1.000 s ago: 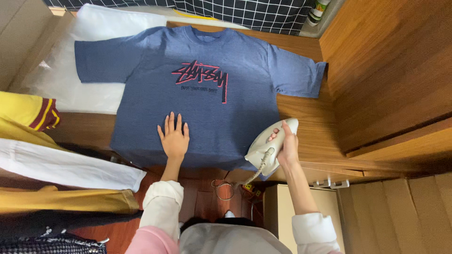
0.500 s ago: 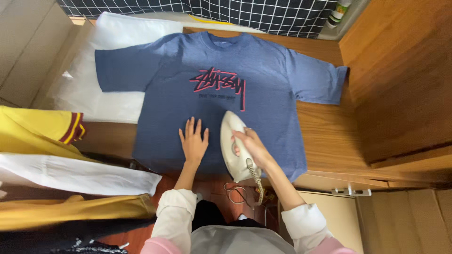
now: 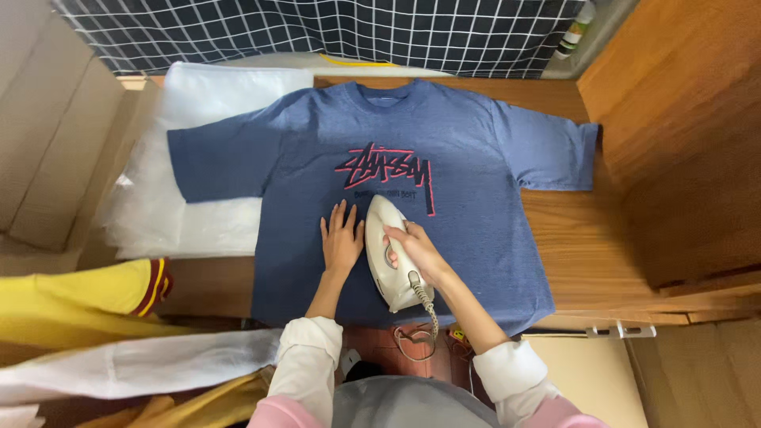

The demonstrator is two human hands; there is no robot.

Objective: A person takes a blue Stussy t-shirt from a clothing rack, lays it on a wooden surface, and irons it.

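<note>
A blue T-shirt (image 3: pixel 483 150) with a red and dark chest print lies spread flat, front up, on a wooden tabletop (image 3: pixel 579 254). My left hand (image 3: pixel 342 239) lies flat on the shirt's lower middle, fingers apart, just left of the iron. My right hand (image 3: pixel 414 250) grips the handle of a white clothes iron (image 3: pixel 382 261), which rests sole down on the shirt with its tip just below the print. The iron's cord (image 3: pixel 424 321) hangs off the near edge.
White plastic sheeting (image 3: pixel 206 158) lies under the shirt's left sleeve. A yellow garment with dark red trim (image 3: pixel 87 297) and a white cloth (image 3: pixel 135 368) lie at the lower left. A checked dark curtain (image 3: pixel 333 32) runs along the back. A wooden cabinet (image 3: pixel 682 150) stands at right.
My right hand has carried the iron from the shirt's right hem onto the middle and pushed it up to just below the print. My left hand stays flat beside it.
</note>
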